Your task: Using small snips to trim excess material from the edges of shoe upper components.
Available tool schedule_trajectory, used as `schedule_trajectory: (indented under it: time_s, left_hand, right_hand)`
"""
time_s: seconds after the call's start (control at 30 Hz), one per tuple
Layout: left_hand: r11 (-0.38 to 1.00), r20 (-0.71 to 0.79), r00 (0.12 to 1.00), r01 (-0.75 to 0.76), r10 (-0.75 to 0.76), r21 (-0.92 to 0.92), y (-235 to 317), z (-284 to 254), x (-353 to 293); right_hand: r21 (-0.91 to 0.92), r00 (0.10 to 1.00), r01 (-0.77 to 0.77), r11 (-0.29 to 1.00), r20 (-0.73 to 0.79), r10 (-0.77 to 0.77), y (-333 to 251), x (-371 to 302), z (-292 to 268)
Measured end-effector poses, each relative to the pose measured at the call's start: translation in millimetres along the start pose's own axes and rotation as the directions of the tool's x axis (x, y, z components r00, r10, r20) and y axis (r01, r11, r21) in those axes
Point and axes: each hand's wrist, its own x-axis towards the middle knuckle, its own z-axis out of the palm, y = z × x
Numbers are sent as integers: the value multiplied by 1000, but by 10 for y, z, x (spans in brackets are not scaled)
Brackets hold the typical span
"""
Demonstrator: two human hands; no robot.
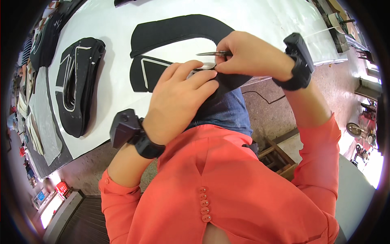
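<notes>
A curved black fabric piece (174, 30) with white lines lies on the white table and bends round to its near edge. My left hand (178, 89) rests over the near arm of this piece, thumb and forefinger closed on the fabric at its inner edge. In my right hand (248, 55) is a small pair of thread snips (207, 53), the metal point directed left. That hand's thumb and finger also pinch close to the same edge, beside my left fingertips. What lies between those fingertips is too small to make out.
A stack of black fabric pieces (79, 87) with white lines sits on the table (113, 110) to the left. More dark pieces (45, 42) lie beyond it. A spool (336, 22) with white thread or tape stands at the far right, and a wooden crate (278, 158) is below the table.
</notes>
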Motion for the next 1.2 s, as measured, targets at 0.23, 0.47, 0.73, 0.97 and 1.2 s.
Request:
schedule_trajectory:
  time_s: [0.23, 0.47, 0.73, 0.97, 1.2]
  left_hand:
    - [998, -39, 999, 21, -19, 54, 92, 69, 7]
    - [997, -98, 995, 40, -33, 73, 109, 144, 6]
    - [999, -49, 998, -35, 33, -27, -26, -14, -107]
    - [999, -73, 997, -38, 38, -6, 27, -3, -63]
    - [999, -76, 997, -31, 31, 9, 41, 34, -79]
  right_hand:
    - [-40, 994, 49, 998, -92, -53, -8, -52, -41]
    - [-49, 999, 47, 998, 26, -46, 29, 42, -167]
    - [-65, 993, -44, 997, -113, 37, -150, -89, 178]
    - [-91, 999, 33, 995, 4, -33, -164, -21, -61]
    - [-36, 999, -45, 998, -8, 45, -162, -42, -48]
